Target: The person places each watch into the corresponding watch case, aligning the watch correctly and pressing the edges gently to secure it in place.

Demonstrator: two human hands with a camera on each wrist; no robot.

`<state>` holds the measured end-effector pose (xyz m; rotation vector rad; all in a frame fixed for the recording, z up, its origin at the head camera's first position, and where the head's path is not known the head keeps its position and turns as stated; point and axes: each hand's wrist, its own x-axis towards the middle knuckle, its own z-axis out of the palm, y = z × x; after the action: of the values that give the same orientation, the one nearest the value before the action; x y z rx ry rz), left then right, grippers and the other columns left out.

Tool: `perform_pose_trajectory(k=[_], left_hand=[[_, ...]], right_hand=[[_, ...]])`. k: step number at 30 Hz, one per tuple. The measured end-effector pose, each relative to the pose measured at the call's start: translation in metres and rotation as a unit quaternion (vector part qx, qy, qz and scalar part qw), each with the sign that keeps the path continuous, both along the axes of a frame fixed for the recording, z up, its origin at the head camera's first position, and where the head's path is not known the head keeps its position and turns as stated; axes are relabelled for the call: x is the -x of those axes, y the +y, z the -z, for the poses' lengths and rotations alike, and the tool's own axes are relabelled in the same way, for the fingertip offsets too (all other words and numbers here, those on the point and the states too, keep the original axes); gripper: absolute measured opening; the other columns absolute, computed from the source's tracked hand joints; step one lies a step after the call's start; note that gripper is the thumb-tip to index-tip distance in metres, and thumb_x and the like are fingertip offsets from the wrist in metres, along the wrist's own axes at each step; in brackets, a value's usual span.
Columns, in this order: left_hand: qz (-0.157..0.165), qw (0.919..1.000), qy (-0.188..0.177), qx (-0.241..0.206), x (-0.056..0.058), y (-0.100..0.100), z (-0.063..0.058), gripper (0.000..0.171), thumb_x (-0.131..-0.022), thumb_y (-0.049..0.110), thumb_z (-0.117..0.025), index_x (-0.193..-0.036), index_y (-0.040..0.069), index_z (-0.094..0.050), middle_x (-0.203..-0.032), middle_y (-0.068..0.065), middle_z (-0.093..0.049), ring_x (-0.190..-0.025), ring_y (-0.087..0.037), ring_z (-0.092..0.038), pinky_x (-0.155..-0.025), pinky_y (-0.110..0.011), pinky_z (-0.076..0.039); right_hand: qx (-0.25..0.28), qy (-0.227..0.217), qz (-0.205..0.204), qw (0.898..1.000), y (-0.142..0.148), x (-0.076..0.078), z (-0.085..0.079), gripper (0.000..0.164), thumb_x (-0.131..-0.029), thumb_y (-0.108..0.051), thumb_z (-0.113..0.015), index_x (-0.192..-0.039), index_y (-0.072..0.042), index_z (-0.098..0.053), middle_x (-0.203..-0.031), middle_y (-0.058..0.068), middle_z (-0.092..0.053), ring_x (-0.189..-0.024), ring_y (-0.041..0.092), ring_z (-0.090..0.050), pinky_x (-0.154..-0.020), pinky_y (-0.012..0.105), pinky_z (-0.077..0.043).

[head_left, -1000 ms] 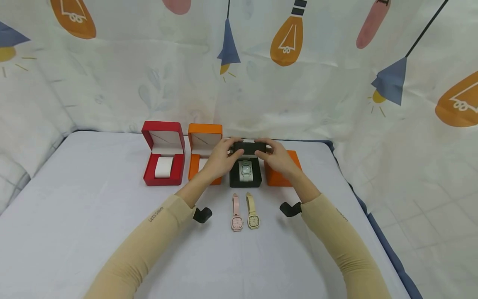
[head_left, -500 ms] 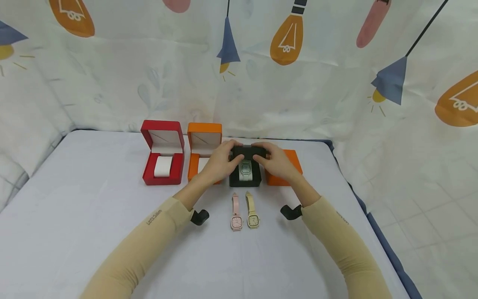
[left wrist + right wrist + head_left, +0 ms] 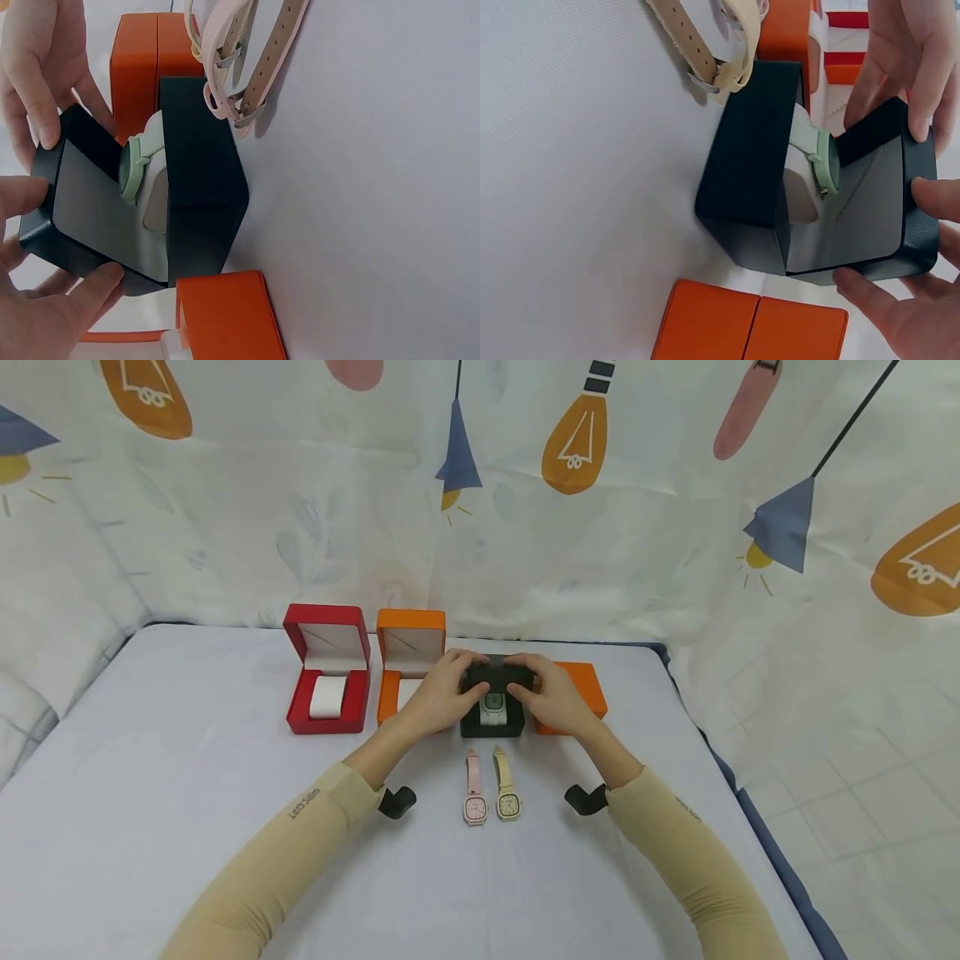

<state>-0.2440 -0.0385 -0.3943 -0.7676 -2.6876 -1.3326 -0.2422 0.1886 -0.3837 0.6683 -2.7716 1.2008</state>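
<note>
A dark green watch box point(image 3: 468, 723) stands at the back of the table, its lid point(image 3: 498, 673) tipped partway down. Inside, a pale green watch point(image 3: 133, 169) is wrapped round a white cushion point(image 3: 800, 196). My left hand point(image 3: 448, 692) grips the lid's left side, thumb at the front edge. On its other side my right hand point(image 3: 553, 695) holds the lid likewise. Both wrist views show the lid's grey lining at an angle over the watch. In front of the box lie a pink watch point(image 3: 475, 808) and a yellow watch point(image 3: 508, 805), straps pointing back.
Left of the dark box stand an opened red watch box point(image 3: 298, 714) with a white cushion and an opened orange watch box point(image 3: 411, 620), partly behind my left hand. A closed orange box point(image 3: 588, 687) sits to the right. A patterned curtain point(image 3: 330, 527) hangs behind the table.
Both hands have moved forward and down toward me, tilting the dark lid lower over the pale green watch. The pink and yellow watches and the other boxes stay put.
</note>
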Motion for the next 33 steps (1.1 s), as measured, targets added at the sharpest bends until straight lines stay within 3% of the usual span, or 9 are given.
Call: perform_pose_trajectory(k=[7, 16, 33], left_hand=[[0.006, 1.0, 0.0, 0.001, -0.002, -0.0002, 0.0003, 0.043, -0.101, 0.022, -0.066, -0.143, 0.01, -0.058, -0.147, -0.015, -0.046, -0.123, -0.031, -0.055, -0.107, -0.048, -0.047], [0.01, 0.9999, 0.011, 0.005, -0.0024, -0.0003, 0.0014, 0.043, -0.1, 0.02, -0.068, -0.142, 0.011, -0.061, -0.147, -0.016, -0.047, -0.123, -0.033, -0.055, -0.106, -0.049, -0.048], [0.017, 0.9993, 0.021, 0.026, -0.0075, 0.0003, 0.0056, 0.041, -0.099, 0.019, -0.071, -0.139, 0.011, -0.064, -0.15, -0.023, -0.043, -0.129, -0.044, -0.051, -0.108, -0.055, -0.044]], right_hand=[[0.0, 0.002, 0.0, 1.0, -0.0015, -0.0031, -0.0001, 0.039, -0.099, -0.011, -0.069, -0.137, -0.009, -0.063, -0.143, 0.009, -0.057, -0.109, 0.026, -0.058, -0.089, 0.042, -0.052], [-0.018, 0.029, 0.002, 0.999, -0.0033, -0.0076, -0.0005, 0.037, -0.099, -0.01, -0.069, -0.136, -0.009, -0.065, -0.145, 0.012, -0.055, -0.077, 0.028, -0.051, -0.069, 0.035, -0.043], [-0.027, 0.025, 0.011, 0.999, -0.0025, -0.0102, 0.0085, 0.037, -0.095, -0.008, -0.075, -0.132, -0.01, -0.069, -0.148, 0.013, -0.052, -0.077, 0.023, -0.051, -0.071, 0.035, -0.046]])
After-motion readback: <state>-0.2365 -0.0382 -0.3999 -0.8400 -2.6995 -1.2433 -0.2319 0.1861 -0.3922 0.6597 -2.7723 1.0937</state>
